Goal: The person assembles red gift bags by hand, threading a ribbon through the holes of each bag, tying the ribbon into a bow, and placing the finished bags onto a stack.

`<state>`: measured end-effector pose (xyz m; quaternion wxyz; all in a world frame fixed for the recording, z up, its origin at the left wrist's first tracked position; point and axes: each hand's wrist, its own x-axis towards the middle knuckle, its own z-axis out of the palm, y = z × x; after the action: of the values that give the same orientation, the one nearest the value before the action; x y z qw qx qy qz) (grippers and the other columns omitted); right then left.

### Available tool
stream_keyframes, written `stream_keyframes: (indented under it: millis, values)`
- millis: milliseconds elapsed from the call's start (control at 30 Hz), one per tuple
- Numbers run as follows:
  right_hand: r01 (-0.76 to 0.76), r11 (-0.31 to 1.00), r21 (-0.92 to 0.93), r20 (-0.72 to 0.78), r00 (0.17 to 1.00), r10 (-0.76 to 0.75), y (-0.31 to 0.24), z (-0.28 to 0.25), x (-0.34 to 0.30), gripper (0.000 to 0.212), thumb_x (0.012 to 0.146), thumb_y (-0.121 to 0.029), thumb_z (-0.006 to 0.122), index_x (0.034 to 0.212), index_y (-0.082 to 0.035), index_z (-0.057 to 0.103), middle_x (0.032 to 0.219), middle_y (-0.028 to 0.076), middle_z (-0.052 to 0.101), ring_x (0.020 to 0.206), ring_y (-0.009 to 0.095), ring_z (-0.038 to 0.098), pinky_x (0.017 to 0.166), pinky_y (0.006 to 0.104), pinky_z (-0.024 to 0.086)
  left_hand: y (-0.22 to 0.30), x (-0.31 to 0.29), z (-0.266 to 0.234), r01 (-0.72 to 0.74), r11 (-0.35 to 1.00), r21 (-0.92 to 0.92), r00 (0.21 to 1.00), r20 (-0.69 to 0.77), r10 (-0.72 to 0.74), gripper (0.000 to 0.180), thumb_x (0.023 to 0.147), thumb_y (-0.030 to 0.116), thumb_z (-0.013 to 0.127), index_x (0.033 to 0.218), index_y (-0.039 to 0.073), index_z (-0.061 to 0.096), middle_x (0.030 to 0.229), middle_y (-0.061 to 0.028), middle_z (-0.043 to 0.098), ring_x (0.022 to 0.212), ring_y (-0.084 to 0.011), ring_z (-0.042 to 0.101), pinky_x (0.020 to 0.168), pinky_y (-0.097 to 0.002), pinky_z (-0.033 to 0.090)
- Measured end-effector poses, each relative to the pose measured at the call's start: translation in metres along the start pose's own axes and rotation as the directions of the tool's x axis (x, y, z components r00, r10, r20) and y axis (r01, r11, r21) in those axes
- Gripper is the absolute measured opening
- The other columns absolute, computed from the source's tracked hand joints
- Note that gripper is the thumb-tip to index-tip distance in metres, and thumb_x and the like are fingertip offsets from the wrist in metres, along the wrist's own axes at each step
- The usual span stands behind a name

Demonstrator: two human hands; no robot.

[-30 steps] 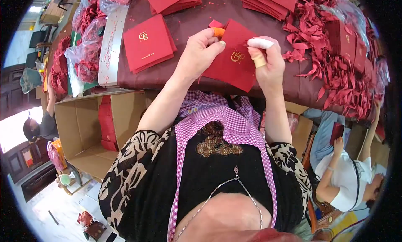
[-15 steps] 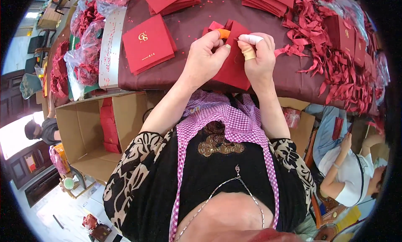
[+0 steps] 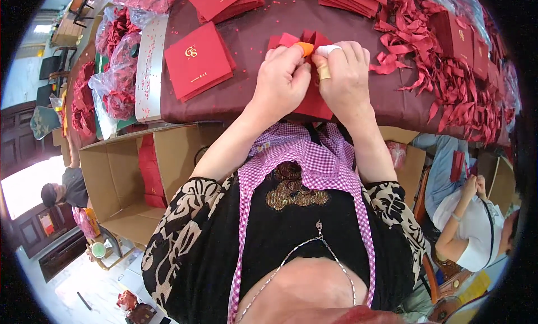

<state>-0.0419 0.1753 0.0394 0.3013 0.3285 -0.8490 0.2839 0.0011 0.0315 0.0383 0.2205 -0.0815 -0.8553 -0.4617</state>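
A red paper bag (image 3: 315,106) lies at the near edge of the table, its upper part between my two hands. My left hand (image 3: 283,80) is closed on its left side, an orange finger cover on one fingertip. On the other side my right hand (image 3: 344,72) pinches it, wearing a white and a tan finger cover. My fingertips almost meet, and they hide the spot they grip. A bright red strip (image 3: 288,40) sticks out past the left fingers. Left of my hands is a small stack of flat red bags (image 3: 199,60) with gold print.
More red bag stacks (image 3: 224,1) (image 3: 353,0) lie at the far side. Loose red ribbons (image 3: 409,52) heap on the right beside standing red bags (image 3: 458,42). Plastic bags of ribbon (image 3: 119,72) sit left of a metal strip (image 3: 150,72). A cardboard box (image 3: 120,181) stands below; a person (image 3: 471,226) sits at right.
My hands have drawn closer together on the bag. The right hand has turned over, so its back now faces up. The stacks on the table stay put.
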Motion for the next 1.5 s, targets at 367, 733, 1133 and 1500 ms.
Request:
stream_keyframes:
  millis: [367,733,1133,1500]
  values:
    - [-0.248,0.865,0.437,0.098,0.969,0.228,0.021,-0.02,0.0,0.012,0.081,-0.017,0.069,0.087,-0.009,0.064,0.082,0.007,0.064,0.083,0.028,0.058,0.078,0.0393,0.042,0.004,0.003,0.001,0.038,0.999,-0.003,0.998,0.041,-0.038,0.013,0.076,0.002,0.065,0.078,0.003,0.052,0.07,-0.0113,0.054,0.067,-0.0308,0.052,0.063,-0.0404,0.041]
    - [-0.154,0.877,0.455,-0.018,0.983,0.182,0.018,-0.013,-0.013,0.007,0.078,-0.007,0.069,0.083,-0.007,0.063,0.077,0.004,0.062,0.079,0.023,0.057,0.076,0.0344,0.039,-0.01,0.012,-0.005,0.003,0.994,-0.112,0.987,0.158,0.015,0.019,0.084,0.0,0.062,0.102,0.001,0.065,0.071,-0.0099,0.056,0.067,-0.0207,0.054,0.062,-0.0322,0.044]
    - [-0.257,0.624,0.738,0.148,0.964,0.221,0.022,-0.03,-0.008,0.018,0.08,-0.006,0.069,0.097,-0.005,0.066,0.09,0.007,0.063,0.084,0.023,0.06,0.088,0.0343,0.042,-0.003,0.016,-0.012,-0.145,0.988,0.05,0.971,0.199,0.133,0.01,0.076,-0.001,0.066,0.08,0.002,0.056,0.075,-0.0112,0.055,0.072,-0.0293,0.051,0.066,-0.0376,0.042]
    - [0.014,0.808,0.589,0.295,0.927,-0.232,0.035,-0.054,0.007,0.015,0.078,-0.002,0.067,0.089,-0.008,0.059,0.096,0.006,0.057,0.095,0.027,0.056,0.085,0.0367,0.045,0.0,0.007,-0.016,-0.022,0.973,-0.231,0.916,0.384,0.112,0.007,0.079,-0.004,0.063,0.083,-0.002,0.058,0.074,-0.0118,0.054,0.072,-0.0257,0.052,0.067,-0.033,0.043]
